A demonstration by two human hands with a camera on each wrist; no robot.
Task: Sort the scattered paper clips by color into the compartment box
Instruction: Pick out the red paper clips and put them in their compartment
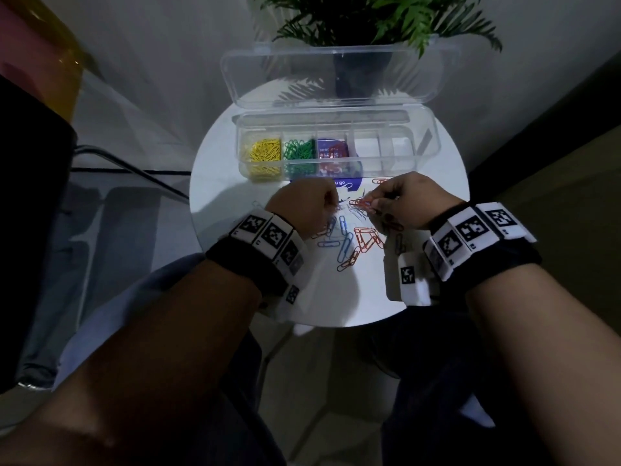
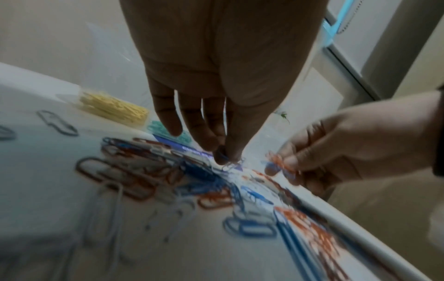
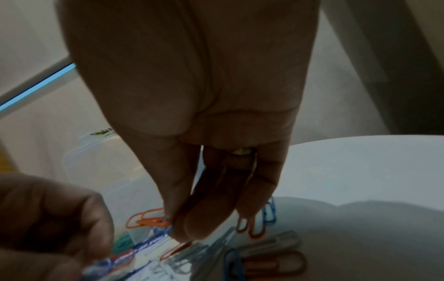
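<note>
Now right hand pinches red clips — left hand pinches something unclear.

Motion blur smears the scattered red, blue and silver wire paper clips in the left wrist view; the left hand hides its pinch at twelve o'clock of them.

Potted fern is seen at the round white worktop's far edge; blue printed card is laid flat.
</note>
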